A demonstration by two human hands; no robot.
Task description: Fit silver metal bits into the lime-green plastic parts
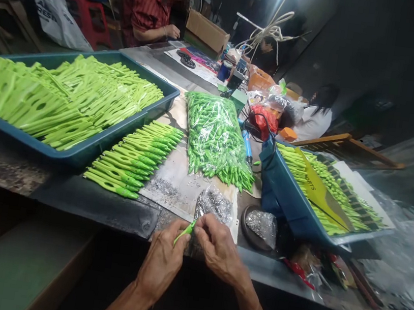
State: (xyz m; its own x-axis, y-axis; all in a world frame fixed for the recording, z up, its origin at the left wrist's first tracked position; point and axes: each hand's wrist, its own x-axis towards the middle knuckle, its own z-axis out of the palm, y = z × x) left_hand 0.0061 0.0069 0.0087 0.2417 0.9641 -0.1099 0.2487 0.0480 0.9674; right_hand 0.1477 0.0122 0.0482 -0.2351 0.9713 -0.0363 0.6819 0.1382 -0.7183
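A small green plastic piece (185,232) is gripped in my left hand (162,259), its fingers closed around it; much of the piece is hidden. My right hand (219,249) has thumb and fingers pinched together at the piece's upper end. Whatever is between those fingertips is too small to make out. Just beyond the hands lies an opened clear bag of tiny metal parts (214,207), with loose bits (166,189) scattered to its left. Behind it rests a clear bag full of green tips (215,135). A row of light-green handles with darker tips (133,157) lies on the left.
A blue tray (117,132) heaped with light-green handles stands left; another blue bin (280,206) holds more, right. A dark round dish (246,227) carries a bagged lot. Across the table sit a cardboard box (207,32) and a person in red (145,8). Another person (315,121) is at right.
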